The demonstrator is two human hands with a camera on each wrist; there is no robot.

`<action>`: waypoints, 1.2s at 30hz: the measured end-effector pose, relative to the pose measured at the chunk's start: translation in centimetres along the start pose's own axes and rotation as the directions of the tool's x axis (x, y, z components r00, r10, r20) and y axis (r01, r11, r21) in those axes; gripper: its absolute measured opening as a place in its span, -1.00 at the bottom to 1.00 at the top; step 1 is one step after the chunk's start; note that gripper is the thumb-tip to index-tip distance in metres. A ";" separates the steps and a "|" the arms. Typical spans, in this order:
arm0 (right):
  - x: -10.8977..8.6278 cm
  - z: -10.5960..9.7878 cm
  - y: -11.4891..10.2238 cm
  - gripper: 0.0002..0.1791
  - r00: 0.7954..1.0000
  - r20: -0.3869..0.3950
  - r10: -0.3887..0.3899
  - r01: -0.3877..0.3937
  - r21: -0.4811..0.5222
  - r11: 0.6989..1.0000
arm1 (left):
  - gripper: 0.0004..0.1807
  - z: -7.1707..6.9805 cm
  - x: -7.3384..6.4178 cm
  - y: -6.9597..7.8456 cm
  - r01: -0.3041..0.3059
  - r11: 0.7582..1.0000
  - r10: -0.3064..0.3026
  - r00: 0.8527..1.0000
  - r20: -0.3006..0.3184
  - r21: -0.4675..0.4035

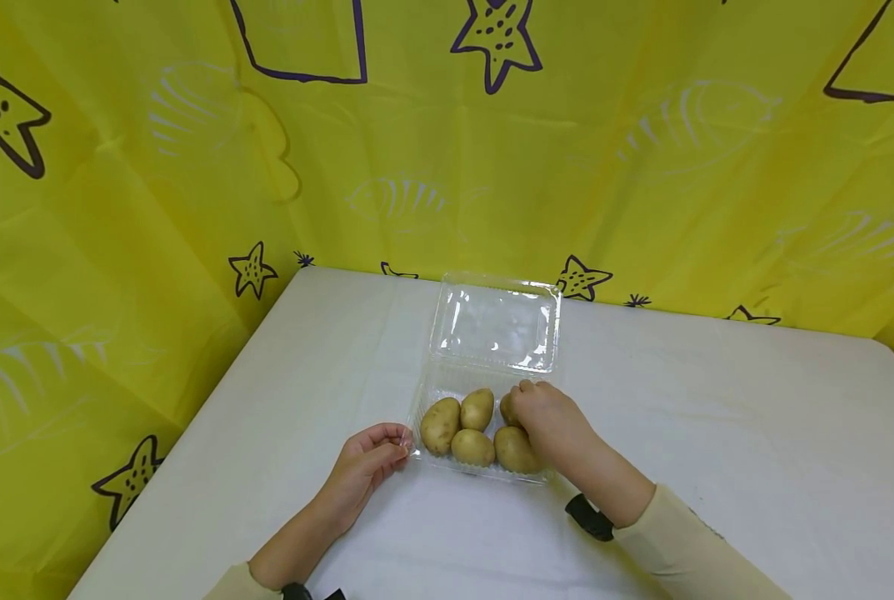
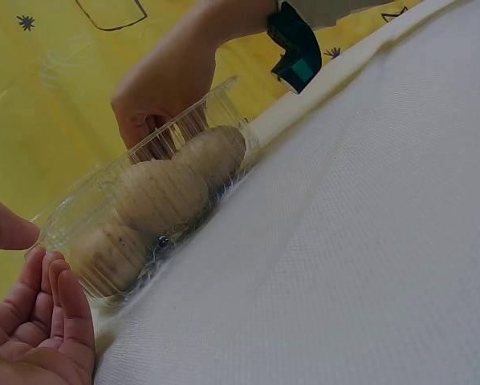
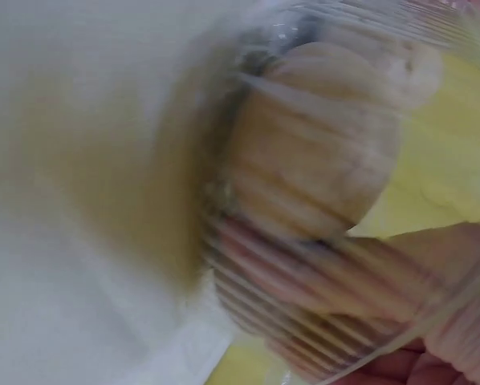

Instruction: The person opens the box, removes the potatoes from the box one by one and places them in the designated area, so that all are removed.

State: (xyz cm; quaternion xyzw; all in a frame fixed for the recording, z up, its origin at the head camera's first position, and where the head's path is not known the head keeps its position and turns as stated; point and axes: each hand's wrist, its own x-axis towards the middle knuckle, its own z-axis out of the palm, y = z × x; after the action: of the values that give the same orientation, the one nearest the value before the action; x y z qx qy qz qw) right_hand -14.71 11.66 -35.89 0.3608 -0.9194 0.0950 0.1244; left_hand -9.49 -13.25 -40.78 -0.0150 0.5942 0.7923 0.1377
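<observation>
In the head view, a white-covered tabletop (image 1: 327,358) runs out from the work toward 9 and 3 o'clock, its far edge meeting a yellow printed cloth (image 1: 417,125) at 12. Near the middle lies a clear plastic hinged container (image 1: 484,474), its lid (image 1: 495,329) folded back toward 12. Five oval tan potatoes (image 1: 473,448) sit in the base. The left hand (image 1: 372,454), reaching in from 7 o'clock, pinches the base's near-left corner between thumb and fingers. The right hand (image 1: 555,421), coming from 4 o'clock, bends down over the near-right rim, fingers curled onto the potato at the base's 2 o'clock.

In the left wrist view, the container slants from 7 to 1 o'clock; the right hand dips over its far rim, and the left thumb and fingertips meet at the near corner.

In the blurred right wrist view, one potato shows through the ribbed wall, with right-hand fingers toward 5 o'clock.
</observation>
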 end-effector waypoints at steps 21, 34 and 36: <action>-0.7 0.3 0.7 -0.72 1.000 -0.001 0.006 -0.006 -0.010 1.000 | -0.81 0.1 0.1 -0.1 0.001 1.000 -0.001 1.000 0.001 -0.002; -1.0 -1.1 1.5 -0.64 0.987 0.035 0.156 -0.159 0.256 0.954 | -0.79 0.0 0.2 -0.2 0.005 1.000 -0.005 1.000 -0.020 -0.001; -1.0 -1.2 1.5 -0.63 0.984 0.033 0.177 -0.179 0.282 0.943 | -0.79 0.0 0.2 -0.2 0.008 1.000 -0.008 1.000 -0.024 -0.002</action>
State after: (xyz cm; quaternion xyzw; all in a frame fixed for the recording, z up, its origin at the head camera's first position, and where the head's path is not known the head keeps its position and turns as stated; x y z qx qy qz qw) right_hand -14.83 13.73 -35.20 0.2905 -0.9256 0.2353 0.0592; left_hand -9.60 -13.20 -41.02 -0.0272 0.5948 0.7922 0.1337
